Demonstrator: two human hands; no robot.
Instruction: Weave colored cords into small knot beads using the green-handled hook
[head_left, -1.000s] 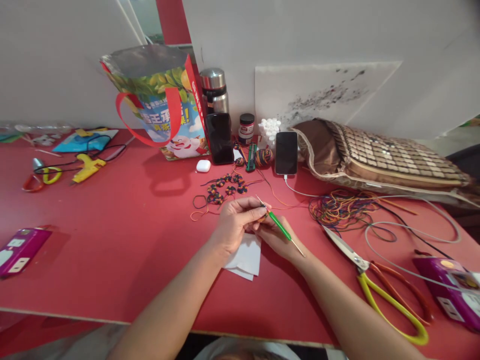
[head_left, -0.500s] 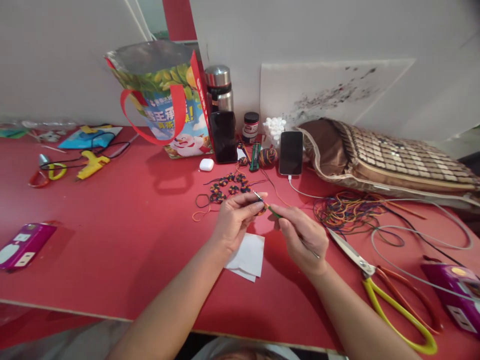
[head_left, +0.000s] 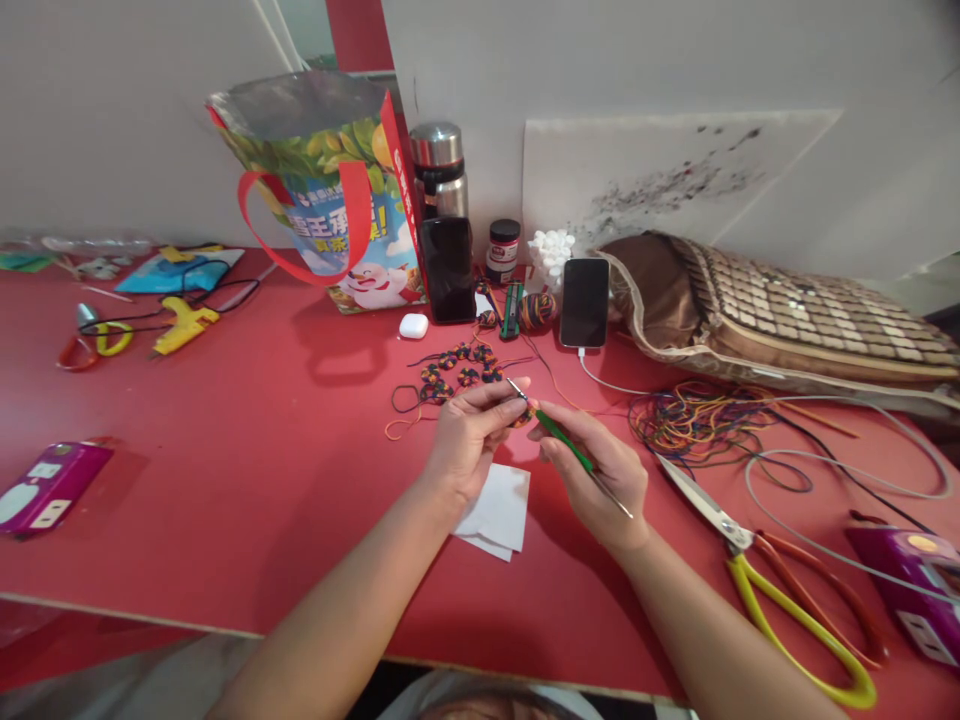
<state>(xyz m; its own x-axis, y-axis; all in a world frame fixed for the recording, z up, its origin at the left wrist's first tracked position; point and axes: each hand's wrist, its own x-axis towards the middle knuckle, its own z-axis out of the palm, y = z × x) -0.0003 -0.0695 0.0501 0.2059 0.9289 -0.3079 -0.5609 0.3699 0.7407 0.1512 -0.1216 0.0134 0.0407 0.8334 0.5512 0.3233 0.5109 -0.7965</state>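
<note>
My right hand (head_left: pixel 600 470) is closed on a crochet hook (head_left: pixel 564 440) with a green grip; its metal end points up and left, and its other end sticks out below the palm. Between finger and thumb, my left hand (head_left: pixel 472 430) pinches a small piece of multicoloured crochet (head_left: pixel 523 416), mostly covered by the fingers. The hook's tip meets this piece at the left fingertips. Just behind lies a ring of small crocheted flowers (head_left: pixel 457 368) in dark, orange and red yarn. A strand of yarn (head_left: pixel 551 372) runs back toward a yarn ball (head_left: pixel 536 311).
A folded white paper (head_left: pixel 499 510) lies below my hands. At right are large scissors (head_left: pixel 731 530), a yarn tangle (head_left: pixel 690 425), a cable and a purple box (head_left: pixel 904 580). Two phones (head_left: pixel 584 303), a flask, a jar and a shopping bag (head_left: pixel 330 220) stand behind. A glue gun (head_left: pixel 185 325) lies left.
My right hand has turned and its fingers have shifted on the crochet hook, so more of the green grip and rear shaft shows. The left hand keeps its pinch almost unmoved.
</note>
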